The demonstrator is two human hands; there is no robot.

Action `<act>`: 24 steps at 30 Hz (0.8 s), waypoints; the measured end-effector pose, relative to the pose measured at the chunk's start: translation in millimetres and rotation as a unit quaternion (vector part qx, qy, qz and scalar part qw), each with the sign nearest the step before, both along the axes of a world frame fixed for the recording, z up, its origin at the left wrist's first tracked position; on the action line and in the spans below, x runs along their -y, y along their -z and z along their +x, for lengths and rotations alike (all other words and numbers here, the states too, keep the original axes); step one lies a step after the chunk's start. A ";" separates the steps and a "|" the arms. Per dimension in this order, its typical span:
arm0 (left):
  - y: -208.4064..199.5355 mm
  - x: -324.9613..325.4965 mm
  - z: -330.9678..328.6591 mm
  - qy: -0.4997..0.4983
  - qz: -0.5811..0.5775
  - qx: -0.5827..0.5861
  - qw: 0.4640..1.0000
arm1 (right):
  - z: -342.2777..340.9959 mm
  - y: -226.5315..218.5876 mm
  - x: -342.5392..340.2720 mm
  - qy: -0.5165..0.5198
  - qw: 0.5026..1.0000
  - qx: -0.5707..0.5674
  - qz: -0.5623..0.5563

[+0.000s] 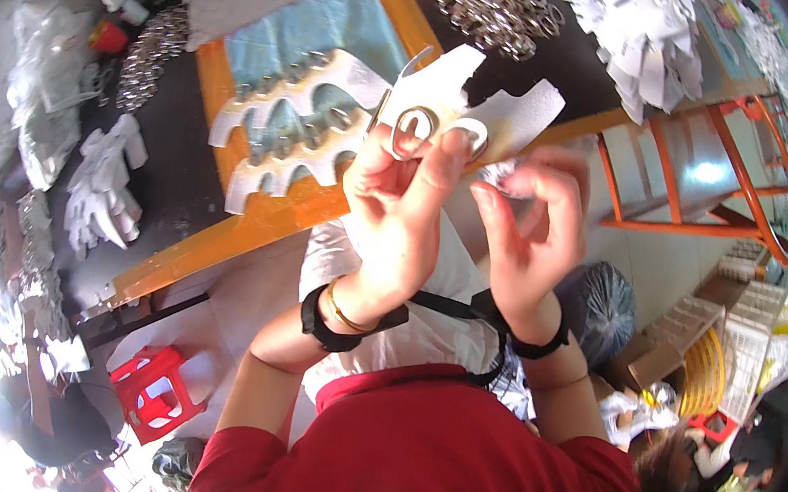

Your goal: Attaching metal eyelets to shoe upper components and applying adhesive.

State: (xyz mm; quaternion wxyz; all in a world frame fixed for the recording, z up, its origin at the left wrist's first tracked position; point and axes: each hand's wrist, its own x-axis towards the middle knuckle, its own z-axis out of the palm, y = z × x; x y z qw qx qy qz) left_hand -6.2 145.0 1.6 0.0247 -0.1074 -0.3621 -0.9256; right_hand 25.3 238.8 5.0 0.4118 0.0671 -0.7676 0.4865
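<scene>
My left hand [396, 212] pinches a white cut strap piece [518, 114] raised above the table's front edge. An oval metal ring [412, 132] sits at its lower edge by my thumb, and a second metal ring [472, 136] is beside it. Close by on the right, my right hand [542, 227] has its thumb and forefinger curled toward each other. Something small and silvery shows at those fingertips, too unclear to name. Left of my hands, rows of white cut pieces [254, 180] with metal rings lie on a blue sheet [357, 25].
A heap of metal rings [492, 7] and a pile of white pieces [641, 40] lie at the back of the dark table [179, 190]. More rings [151, 59] are at far left. An orange metal frame [702, 225] stands right, a red stool [154, 394] lower left.
</scene>
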 end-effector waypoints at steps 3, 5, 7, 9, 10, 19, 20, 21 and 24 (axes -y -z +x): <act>-13.1 14.0 2.8 -0.034 -0.021 -0.027 0.999 | -21.0 3.0 16.2 -0.160 0.972 -0.033 -0.170; -18.3 23.5 5.7 -0.070 -0.020 -0.032 0.997 | -21.3 -13.1 28.2 -0.288 0.881 0.073 -0.369; -13.8 32.7 9.3 -0.082 -0.026 -0.044 0.995 | -17.7 -21.3 35.4 -0.385 0.750 0.179 -0.508; -12.8 42.0 11.8 -0.092 -0.037 -0.044 0.994 | -16.3 -19.1 42.4 -0.373 0.779 0.183 -0.469; -12.5 46.1 13.8 -0.095 -0.044 -0.041 0.994 | -14.9 -18.7 45.9 -0.353 0.811 0.186 -0.428; -24.9 98.2 11.5 0.138 -0.011 0.071 0.988 | -26.2 -27.8 40.2 -0.401 0.830 0.248 -0.296; -24.2 104.3 11.4 0.135 -0.010 0.075 0.988 | -27.4 -30.3 38.0 -0.436 0.804 0.267 -0.304; -22.9 108.8 11.0 0.209 0.004 0.112 0.971 | -28.6 -30.2 35.4 -0.435 0.803 0.271 -0.304; -19.9 116.2 12.9 0.307 0.017 0.186 0.933 | -31.6 -27.2 31.7 -0.493 0.745 0.341 -0.293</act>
